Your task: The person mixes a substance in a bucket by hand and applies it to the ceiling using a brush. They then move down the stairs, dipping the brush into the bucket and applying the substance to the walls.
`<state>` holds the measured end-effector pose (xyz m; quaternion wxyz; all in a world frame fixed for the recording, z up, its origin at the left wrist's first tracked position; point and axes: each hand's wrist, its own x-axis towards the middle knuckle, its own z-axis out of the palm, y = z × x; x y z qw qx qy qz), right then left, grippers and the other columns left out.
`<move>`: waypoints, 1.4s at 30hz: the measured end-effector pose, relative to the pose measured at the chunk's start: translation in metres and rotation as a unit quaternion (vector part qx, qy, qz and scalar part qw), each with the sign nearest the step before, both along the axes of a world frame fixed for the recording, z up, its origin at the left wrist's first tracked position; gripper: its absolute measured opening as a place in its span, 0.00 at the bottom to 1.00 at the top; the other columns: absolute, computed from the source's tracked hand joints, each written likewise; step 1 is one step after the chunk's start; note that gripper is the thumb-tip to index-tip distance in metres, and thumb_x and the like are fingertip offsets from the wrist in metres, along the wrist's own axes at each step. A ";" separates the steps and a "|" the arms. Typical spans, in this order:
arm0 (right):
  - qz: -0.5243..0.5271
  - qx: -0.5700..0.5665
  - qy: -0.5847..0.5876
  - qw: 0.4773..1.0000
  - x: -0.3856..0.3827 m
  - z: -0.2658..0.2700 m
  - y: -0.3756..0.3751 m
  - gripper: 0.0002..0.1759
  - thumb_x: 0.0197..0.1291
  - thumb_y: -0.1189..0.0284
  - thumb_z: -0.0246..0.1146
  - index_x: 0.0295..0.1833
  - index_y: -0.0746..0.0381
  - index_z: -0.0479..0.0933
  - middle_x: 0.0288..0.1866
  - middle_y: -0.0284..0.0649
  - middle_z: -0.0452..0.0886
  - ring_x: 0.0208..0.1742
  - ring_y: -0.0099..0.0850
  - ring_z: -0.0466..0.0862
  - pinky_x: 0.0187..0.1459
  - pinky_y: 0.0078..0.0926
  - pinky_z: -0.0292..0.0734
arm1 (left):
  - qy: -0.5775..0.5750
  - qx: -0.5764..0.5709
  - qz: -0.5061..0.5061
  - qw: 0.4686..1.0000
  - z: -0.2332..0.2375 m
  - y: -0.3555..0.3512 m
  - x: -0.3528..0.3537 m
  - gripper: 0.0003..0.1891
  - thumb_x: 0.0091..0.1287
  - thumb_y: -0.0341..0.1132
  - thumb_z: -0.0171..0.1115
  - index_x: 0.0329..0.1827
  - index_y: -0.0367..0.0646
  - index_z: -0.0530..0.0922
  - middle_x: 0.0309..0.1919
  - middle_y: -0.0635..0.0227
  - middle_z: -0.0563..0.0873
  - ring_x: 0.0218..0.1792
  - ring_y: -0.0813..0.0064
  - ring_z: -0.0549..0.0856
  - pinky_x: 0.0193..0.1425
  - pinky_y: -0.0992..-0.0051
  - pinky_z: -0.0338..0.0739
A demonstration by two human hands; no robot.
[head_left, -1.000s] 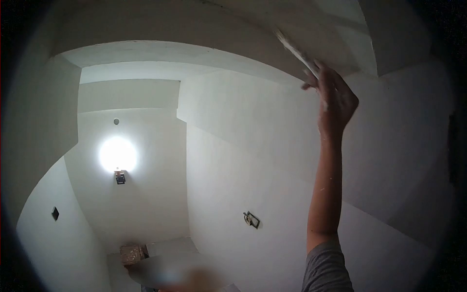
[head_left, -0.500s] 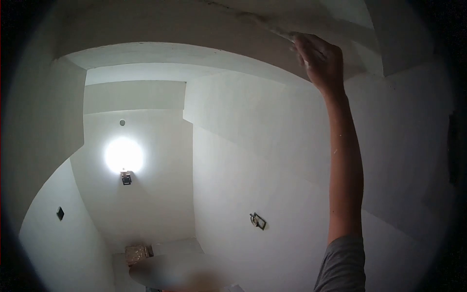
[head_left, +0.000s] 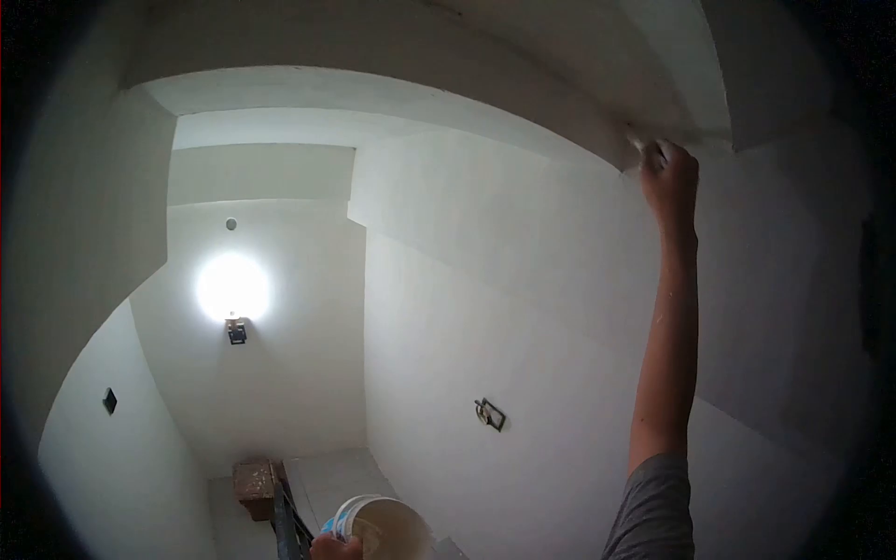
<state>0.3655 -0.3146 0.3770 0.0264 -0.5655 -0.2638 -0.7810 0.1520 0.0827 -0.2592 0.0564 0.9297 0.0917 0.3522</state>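
My right hand (head_left: 670, 177) is raised high at the upper right, its fingers closed round a thin, pale tool (head_left: 637, 142) whose tip is near the corner of the beam (head_left: 523, 112) and the ceiling. What kind of tool it is cannot be made out. At the bottom, my left hand (head_left: 336, 548) grips the rim of a white bucket (head_left: 350, 509), seen from above at a tilt, with a beige inside.
A bright lamp (head_left: 232, 287) glows on the far wall (head_left: 299, 280). A square fitting (head_left: 490, 413) is on the right wall, a dark one (head_left: 110, 401) on the left. Low down are a brown block (head_left: 254, 485) and a dark railing (head_left: 287, 523).
My right hand has moved right and down along the beam, with the tool. The bucket, a blur before, now shows clearly with my left hand on it. The view has shifted slightly.
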 end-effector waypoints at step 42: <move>0.528 0.006 -0.055 0.847 -0.086 -0.061 0.249 0.16 0.71 0.82 0.54 0.62 0.71 0.75 0.31 0.43 0.84 0.32 0.25 0.86 0.31 0.22 0.85 | 0.157 -0.321 0.044 0.933 0.099 -0.026 -0.026 0.15 0.58 0.44 0.70 0.23 0.42 0.82 0.20 0.59 0.83 0.24 0.53 0.85 0.28 0.57 0.79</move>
